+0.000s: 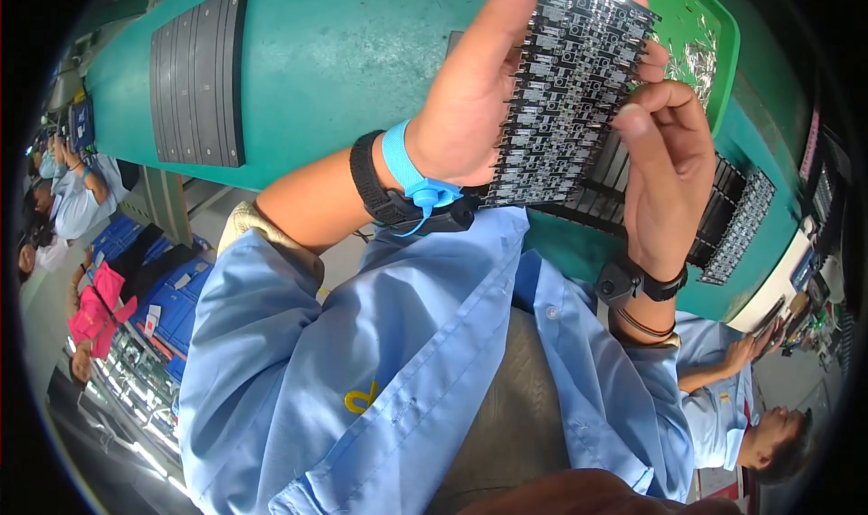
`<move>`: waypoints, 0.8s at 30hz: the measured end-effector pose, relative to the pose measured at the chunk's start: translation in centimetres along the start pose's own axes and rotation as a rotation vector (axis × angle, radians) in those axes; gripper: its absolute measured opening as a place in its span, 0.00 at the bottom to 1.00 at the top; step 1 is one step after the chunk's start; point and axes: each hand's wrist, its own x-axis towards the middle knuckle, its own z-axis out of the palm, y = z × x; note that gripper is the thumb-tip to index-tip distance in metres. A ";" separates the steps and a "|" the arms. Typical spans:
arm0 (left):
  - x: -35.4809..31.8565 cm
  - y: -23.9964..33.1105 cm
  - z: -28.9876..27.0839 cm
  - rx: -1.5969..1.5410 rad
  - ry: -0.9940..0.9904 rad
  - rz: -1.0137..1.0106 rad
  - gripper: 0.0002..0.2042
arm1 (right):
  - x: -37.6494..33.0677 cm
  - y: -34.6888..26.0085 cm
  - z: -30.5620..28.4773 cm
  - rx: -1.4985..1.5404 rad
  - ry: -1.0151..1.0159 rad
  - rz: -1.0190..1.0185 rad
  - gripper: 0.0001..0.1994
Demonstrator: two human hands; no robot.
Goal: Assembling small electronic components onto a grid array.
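Observation:
My left hand [470, 99] is closed round a black circuit board panel [574, 90], thumb along its left side and fingertips showing past its right edge. The panel stands tilted above the table, with rows of small boards and short metal pins along both sides. At its right edge is my right hand [674, 162], thumb and forefinger pinched together. Anything between those fingertips is too small to make out. Below the panel, partly covered by it and by my right hand, lies a black slotted rack [597, 194].
The table has a green top [334, 72]. A bright green tray [729, 63] holds thin silvery metal scraps [696, 67]. Another board panel [740, 226] lies at the rack's right end. A black ribbed plate [199, 76] sits far left. A co-worker [723, 415] is at the lower right; others are at left.

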 end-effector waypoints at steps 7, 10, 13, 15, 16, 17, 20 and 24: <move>0.3 0.0 0.4 0.100 0.059 0.000 0.40 | 0.3 0.4 0.0 -0.110 -0.010 -0.043 0.11; 0.2 0.0 0.8 0.165 0.045 0.007 0.40 | 0.3 -0.4 0.5 -0.042 0.018 0.048 0.11; 0.1 -0.2 1.3 0.582 0.283 0.046 0.40 | 0.3 -0.2 0.5 -0.052 0.007 0.029 0.11; -0.1 0.0 0.2 0.240 0.097 0.024 0.40 | 0.3 0.0 0.5 -0.057 0.000 0.018 0.11; -0.1 0.0 0.0 0.070 0.004 0.013 0.40 | 0.2 0.0 0.4 -0.068 0.003 0.012 0.11; -0.1 0.1 0.0 0.070 0.005 0.013 0.40 | 0.2 0.1 0.4 -0.078 0.006 0.008 0.11; 0.0 0.1 -0.1 0.038 -0.012 0.006 0.40 | 0.2 0.1 0.2 -0.083 0.002 0.003 0.11; 0.1 0.2 -0.1 -0.002 -0.053 0.001 0.40 | 0.2 0.2 0.0 -0.093 -0.022 -0.014 0.12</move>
